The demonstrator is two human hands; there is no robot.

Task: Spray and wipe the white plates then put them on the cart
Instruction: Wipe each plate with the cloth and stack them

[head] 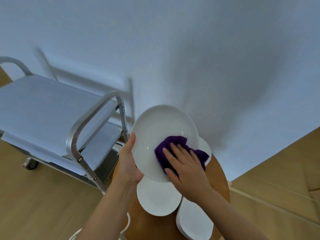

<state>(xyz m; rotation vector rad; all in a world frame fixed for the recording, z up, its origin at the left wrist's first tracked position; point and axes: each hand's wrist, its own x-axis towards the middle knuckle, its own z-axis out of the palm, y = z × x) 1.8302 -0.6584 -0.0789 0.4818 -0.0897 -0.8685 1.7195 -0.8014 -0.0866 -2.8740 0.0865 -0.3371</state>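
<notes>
White round ceramic plate point(161, 134) is tilted above the round wooden desk point(223, 172), left hand point(129, 163) gripping its 8 o'clock rim. Right hand point(184, 163), fingers flat, presses the purple cloth point(167, 149) at 4 o'clock. Metal cart point(52, 118) stands at 9 o'clock, top shelf bare.

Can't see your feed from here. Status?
Left hand grips held plate by its rim. Right hand flat, pressing purple cloth on it. Cart top bare, path unobstructed.
</notes>
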